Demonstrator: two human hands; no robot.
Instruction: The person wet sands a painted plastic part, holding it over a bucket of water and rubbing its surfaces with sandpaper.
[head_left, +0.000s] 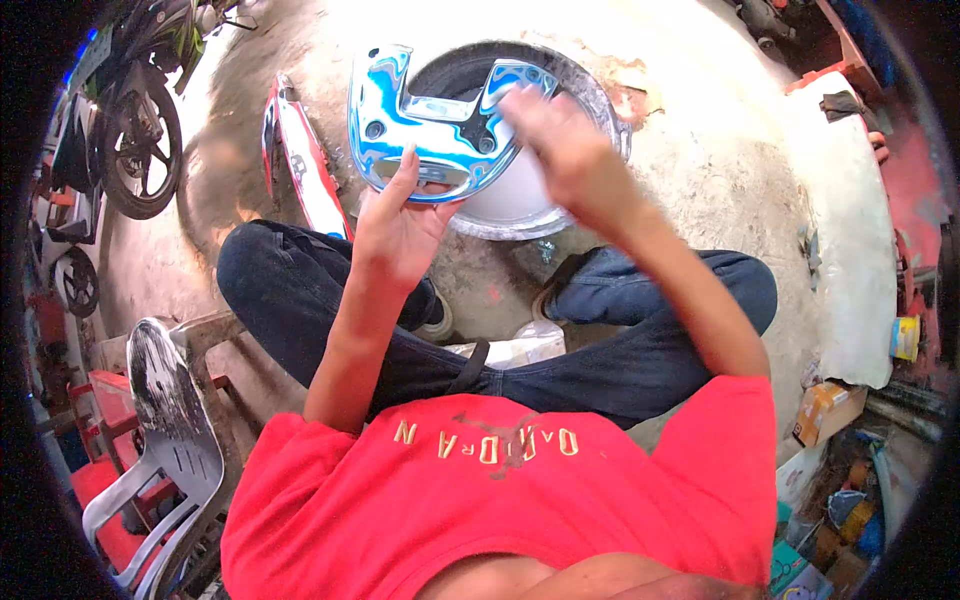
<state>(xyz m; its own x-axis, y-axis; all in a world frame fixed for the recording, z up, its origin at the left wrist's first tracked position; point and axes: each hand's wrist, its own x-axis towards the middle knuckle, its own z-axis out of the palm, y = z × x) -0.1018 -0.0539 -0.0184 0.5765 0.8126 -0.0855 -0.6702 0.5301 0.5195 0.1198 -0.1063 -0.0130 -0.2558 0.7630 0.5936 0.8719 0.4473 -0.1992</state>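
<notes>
My left hand [400, 230] is closed on the lower edge of a shiny blue-and-silver U-shaped panel [400, 140], thumb on its face. The panel looks like a glossy motorcycle body part, with several round holes and two prongs pointing away from me. Over its right prong is my right hand [575, 150], smeared by motion. Its fingers look bent against or just above the surface, and I cannot make out whether they hold anything. Behind and below the panel sits a round basin [612, 110] with whitish contents, partly hidden by the panel and my right arm.
A red-and-white panel [308, 175] lies on the concrete floor left of the basin. Motorcycles with a wheel [142, 140] stand at far left. A worn plastic chair [175, 420] is at lower left. On the right are a cardboard box [830, 413] and a yellow container [905, 338].
</notes>
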